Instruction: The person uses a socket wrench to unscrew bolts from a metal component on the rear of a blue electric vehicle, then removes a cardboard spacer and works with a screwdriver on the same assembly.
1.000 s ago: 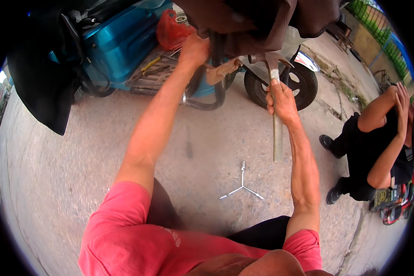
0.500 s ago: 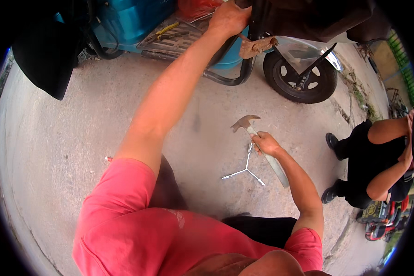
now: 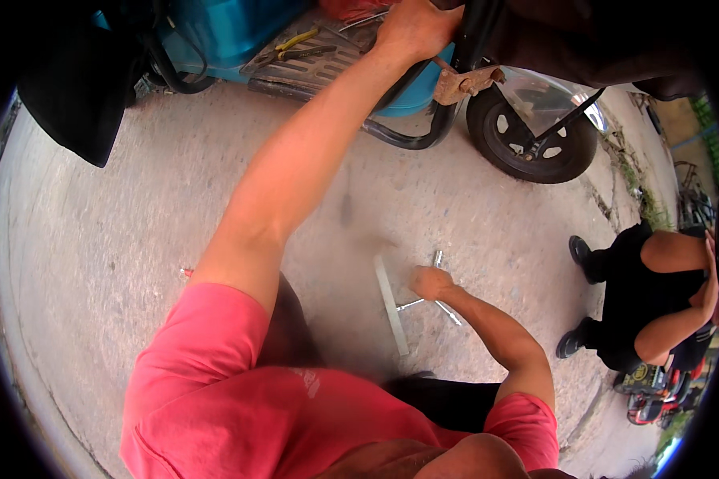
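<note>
A long, flat, pale grey metal bar lies on the concrete ground at the frame's centre, its long axis running from upper left to lower right, nearly vertical in the picture. Just right of it, the right hand is down at the ground with fingers curled over a silver three-armed cross wrench; whether they also touch the bar cannot be told. At the top centre, the left hand has its fingers wrapped closed around the black tubular frame of a blue scooter.
</note>
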The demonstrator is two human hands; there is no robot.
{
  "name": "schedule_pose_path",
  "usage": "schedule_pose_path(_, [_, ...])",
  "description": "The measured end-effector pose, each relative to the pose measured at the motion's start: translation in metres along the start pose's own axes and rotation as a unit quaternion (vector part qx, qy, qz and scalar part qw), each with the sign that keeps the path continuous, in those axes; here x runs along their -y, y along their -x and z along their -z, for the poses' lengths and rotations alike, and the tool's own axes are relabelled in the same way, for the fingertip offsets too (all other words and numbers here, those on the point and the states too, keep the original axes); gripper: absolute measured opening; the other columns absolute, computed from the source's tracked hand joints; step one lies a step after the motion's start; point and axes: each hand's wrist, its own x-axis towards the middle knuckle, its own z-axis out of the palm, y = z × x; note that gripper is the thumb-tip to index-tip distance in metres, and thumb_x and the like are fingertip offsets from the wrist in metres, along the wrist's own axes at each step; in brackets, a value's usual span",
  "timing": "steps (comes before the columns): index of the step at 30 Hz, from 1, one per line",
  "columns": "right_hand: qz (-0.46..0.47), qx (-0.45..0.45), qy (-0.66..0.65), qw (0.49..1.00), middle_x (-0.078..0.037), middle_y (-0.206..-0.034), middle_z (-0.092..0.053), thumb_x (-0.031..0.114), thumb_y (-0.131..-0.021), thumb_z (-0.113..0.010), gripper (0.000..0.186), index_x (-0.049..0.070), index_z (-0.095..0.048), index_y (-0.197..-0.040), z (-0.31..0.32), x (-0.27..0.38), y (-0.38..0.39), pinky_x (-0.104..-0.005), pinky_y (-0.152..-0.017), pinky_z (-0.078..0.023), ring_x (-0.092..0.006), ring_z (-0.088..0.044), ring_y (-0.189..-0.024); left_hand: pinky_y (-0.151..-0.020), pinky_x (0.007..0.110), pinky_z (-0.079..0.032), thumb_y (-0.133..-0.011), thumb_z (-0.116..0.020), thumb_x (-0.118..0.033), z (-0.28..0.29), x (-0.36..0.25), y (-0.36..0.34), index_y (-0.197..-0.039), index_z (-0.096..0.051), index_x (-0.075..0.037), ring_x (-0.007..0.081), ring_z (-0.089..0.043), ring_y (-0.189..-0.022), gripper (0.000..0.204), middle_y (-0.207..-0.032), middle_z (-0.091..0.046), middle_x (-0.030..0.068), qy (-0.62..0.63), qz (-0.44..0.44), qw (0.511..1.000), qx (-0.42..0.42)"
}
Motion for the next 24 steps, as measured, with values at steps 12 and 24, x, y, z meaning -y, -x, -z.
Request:
schedule_pose_path(12, [-0.121, 0.005, 0.071, 0.990, -0.016, -0.116, -0.072, 0.037, -0.085, -0.070, 0.041, 0.007, -0.068, -0.114, -0.042, -0.042, 0.047, -0.0487, -0.093, -0.056, -0.0341, -0.070, -0.111, -0.084, 0.051, -0.055, -0.096, -0.055, -0.044, 0.036, -0.042, -0.005, -0.115, -0.072, -0.011, 0.0439, -0.070, -0.099, 0.043, -0.106, -0.071, 0.0261, 0.149, 0.228, 0.959, 0.085])
schedule_pose_path(24, [-0.117, -0.185, -0.029, 0.975, -0.027, -0.102, -0.071, 0.015, -0.087, -0.059, 0.026, 0.001, -0.056, -0.108, 0.007, -0.035, 0.066, -0.0566, -0.082, -0.056, -0.0469, -0.070, -0.094, -0.090, 0.052, -0.053, -0.105, -0.043, -0.044, 0.004, 0.001, -0.009, -0.117, -0.071, -0.012, 0.0458, -0.067, -0.105, 0.044, -0.111, -0.070, 0.0291, 0.041, 0.066, 0.996, 0.040])
